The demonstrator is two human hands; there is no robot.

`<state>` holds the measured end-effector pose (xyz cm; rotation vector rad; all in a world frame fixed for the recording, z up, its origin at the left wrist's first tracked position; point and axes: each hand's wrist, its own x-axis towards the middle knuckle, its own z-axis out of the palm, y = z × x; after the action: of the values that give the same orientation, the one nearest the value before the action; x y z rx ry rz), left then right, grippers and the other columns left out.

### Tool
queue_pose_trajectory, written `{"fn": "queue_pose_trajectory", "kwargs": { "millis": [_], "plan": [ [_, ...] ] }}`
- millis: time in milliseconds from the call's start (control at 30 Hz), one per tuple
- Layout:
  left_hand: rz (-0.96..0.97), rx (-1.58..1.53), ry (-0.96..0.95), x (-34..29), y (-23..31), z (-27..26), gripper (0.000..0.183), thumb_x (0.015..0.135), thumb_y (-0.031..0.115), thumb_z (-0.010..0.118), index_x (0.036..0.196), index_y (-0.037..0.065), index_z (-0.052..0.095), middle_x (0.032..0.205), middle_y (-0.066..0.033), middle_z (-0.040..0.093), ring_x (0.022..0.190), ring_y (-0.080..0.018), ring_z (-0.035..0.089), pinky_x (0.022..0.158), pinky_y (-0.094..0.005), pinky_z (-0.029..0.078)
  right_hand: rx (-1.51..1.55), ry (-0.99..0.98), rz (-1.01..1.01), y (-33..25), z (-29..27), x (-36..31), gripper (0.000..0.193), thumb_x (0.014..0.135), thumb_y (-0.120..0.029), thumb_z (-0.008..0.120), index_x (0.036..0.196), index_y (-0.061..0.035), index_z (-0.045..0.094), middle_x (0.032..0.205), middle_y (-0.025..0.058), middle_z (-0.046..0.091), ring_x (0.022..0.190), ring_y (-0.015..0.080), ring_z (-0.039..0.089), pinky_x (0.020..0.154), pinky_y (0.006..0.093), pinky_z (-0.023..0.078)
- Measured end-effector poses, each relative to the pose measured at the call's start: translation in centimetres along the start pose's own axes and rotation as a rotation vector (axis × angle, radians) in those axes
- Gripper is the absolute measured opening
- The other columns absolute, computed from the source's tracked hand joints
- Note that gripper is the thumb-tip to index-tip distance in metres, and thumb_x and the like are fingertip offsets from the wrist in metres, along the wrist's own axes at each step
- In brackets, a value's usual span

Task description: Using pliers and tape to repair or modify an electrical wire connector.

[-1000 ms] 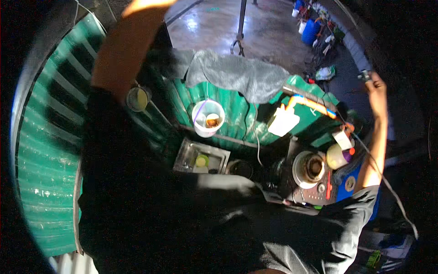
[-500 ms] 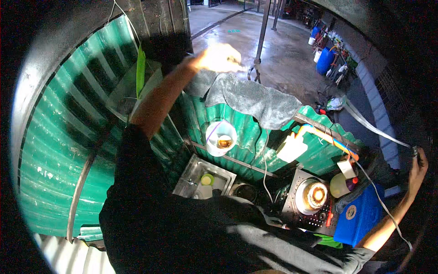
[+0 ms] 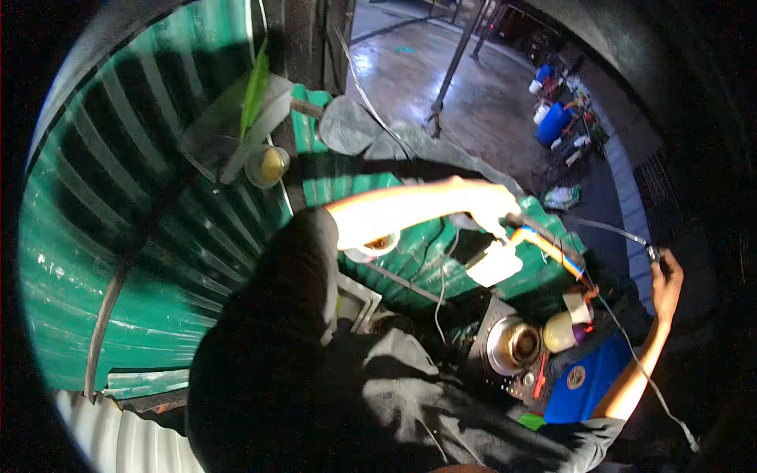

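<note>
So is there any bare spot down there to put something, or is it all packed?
Mostly packed. The round steel pot, yellow cup and blue box crowd the lower right. Barer room lies on the wet concrete floor beyond the green corrugated sheet.

— Could you make out what the left hand [image 3: 493, 206] gripped?
— No, glare washed out its fingers. The white cup [image 3: 371, 246] sat mostly hidden behind that forearm.
— And the right hand [image 3: 666, 280]?
— Too small and dark to read its grip on the thin cable [image 3: 631, 347].
</note>
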<state>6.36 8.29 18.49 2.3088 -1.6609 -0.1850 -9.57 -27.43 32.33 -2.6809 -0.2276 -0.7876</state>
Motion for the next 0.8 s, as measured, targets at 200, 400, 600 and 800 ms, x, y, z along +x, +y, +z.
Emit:
{"fn": "queue_pose_trajectory", "kwargs": {
  "millis": [200, 400, 600, 800],
  "plan": [
    [0.132, -0.179, 0.852, 5.2, 6.5, 2.2, 0.062, 0.072, 0.028, 0.066, 0.122, 0.003, 0.041, 0.107, -0.0197, 0.048, 0.096, -0.0308, 0.053, 0.082, -0.0399, 0.046, 0.222, -0.027, -0.038, -1.3, 1.2, -0.8, 0.012, 0.077, -0.009, 0.061, 0.082, 0.0010, 0.064, 0.068, -0.0031, 0.057, 0.063, 0.0067, 0.049, 0.058, 0.0224, 0.038],
    [0.120, 0.435, 0.734, 3.5, 13.0, -3.9, 0.025, 0.068, 0.029, 0.065, 0.080, 0.008, 0.060, 0.067, -0.0114, 0.059, 0.064, -0.0288, 0.061, 0.061, -0.0447, 0.049, -0.192, 0.130, -0.320, -0.8, 1.5, -0.2, 0.023, 0.079, -0.024, 0.060, 0.082, -0.0006, 0.062, 0.071, 0.0111, 0.059, 0.070, 0.0225, 0.058, 0.067, 0.0314, 0.046],
    [0.049, -0.642, 0.289, 7.6, 12.8, -4.5, 0.030, 0.081, 0.014, 0.058, 0.110, 0.005, 0.054, 0.073, -0.0047, 0.057, 0.068, -0.0114, 0.055, 0.062, -0.0259, 0.045, 0.029, -0.194, -0.093, -4.9, -0.3, 0.4, 0.030, 0.071, -0.017, 0.068, 0.092, 0.0032, 0.062, 0.085, 0.0120, 0.063, 0.077, 0.0220, 0.056, 0.074, 0.0342, 0.043],
    [0.132, -0.823, 0.317, 6.0, 9.5, -5.0, 0.014, 0.087, 0.014, 0.046, 0.086, 0.004, 0.057, 0.059, 0.0047, 0.039, 0.052, -0.0034, 0.034, 0.045, -0.0223, 0.031, 0.054, 0.360, 0.318, 2.2, -4.9, -10.3, 0.045, 0.085, -0.020, 0.049, 0.124, 0.0025, 0.047, 0.122, 0.0173, 0.052, 0.112, 0.0242, 0.050, 0.097, 0.0344, 0.037]
  ]
}}
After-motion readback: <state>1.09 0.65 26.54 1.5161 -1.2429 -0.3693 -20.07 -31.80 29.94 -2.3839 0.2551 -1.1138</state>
